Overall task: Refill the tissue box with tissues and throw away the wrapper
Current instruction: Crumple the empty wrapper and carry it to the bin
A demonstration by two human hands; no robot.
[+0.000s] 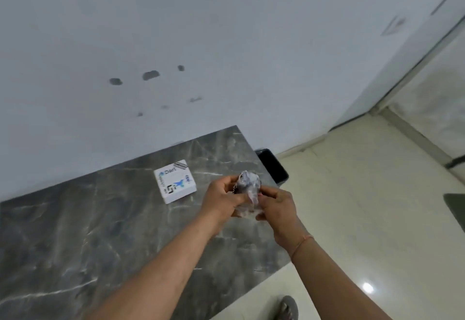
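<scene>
While both hands clamp the crumpled wrapper point(247, 188), left grip point(222, 200) and right grip point(275, 206) hover above the desk point(100, 231); tissue box point(175, 181) lies left of them.

Glossy grey marble table point(88, 231), crinkly clear plastic wrapper point(247, 185), glossy floor tiles point(364, 231)

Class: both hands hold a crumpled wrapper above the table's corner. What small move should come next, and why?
Probably carry the wrapper right, over the black bin beside the table. It is already balled between the left hand and right hand, and the tissue box looks closed.
</scene>
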